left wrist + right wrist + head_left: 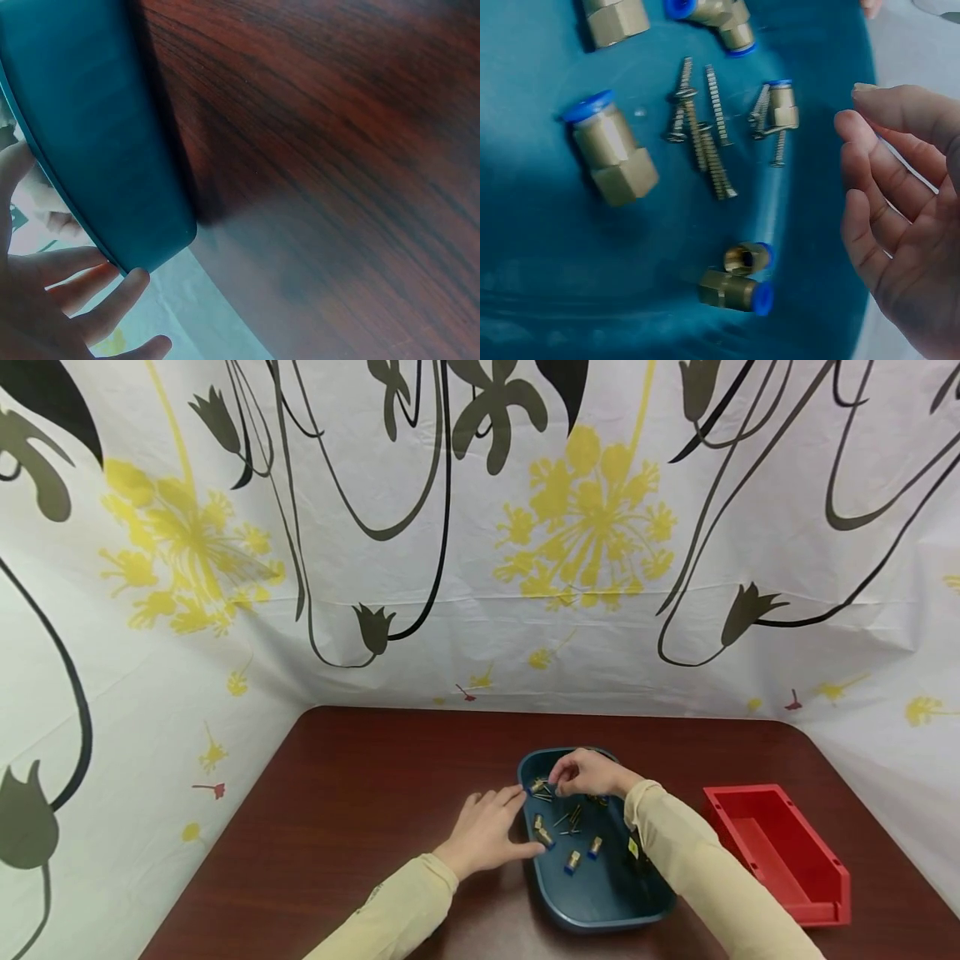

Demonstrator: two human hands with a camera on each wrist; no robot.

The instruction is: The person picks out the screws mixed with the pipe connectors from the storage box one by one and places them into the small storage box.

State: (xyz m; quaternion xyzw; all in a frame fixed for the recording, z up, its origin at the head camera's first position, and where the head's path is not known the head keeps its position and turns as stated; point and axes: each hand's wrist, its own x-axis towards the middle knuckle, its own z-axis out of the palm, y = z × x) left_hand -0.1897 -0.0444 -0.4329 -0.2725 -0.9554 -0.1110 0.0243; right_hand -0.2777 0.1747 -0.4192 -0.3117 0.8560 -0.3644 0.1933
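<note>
Head cam: tray (607, 897) on bench (375, 793), bin (795, 852) at its 3 o'clock.
L hand (489, 831) spread, touching tray rim approx. 9 o'clock; R hand (592, 773) loosely bent over 12 o'clock end, nothing visibly held. Screws (715, 97) & fittings (615, 142) inside.

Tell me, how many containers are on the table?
2: one blue tray, touched by the left hand; one red bin to the tray's right, partly behind the right sleeve. No others show.

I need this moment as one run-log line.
left hand: touching tray rim | right hand: above tray, nothing visibly held | tray: fittings, screws | red bin: beside tray
</note>
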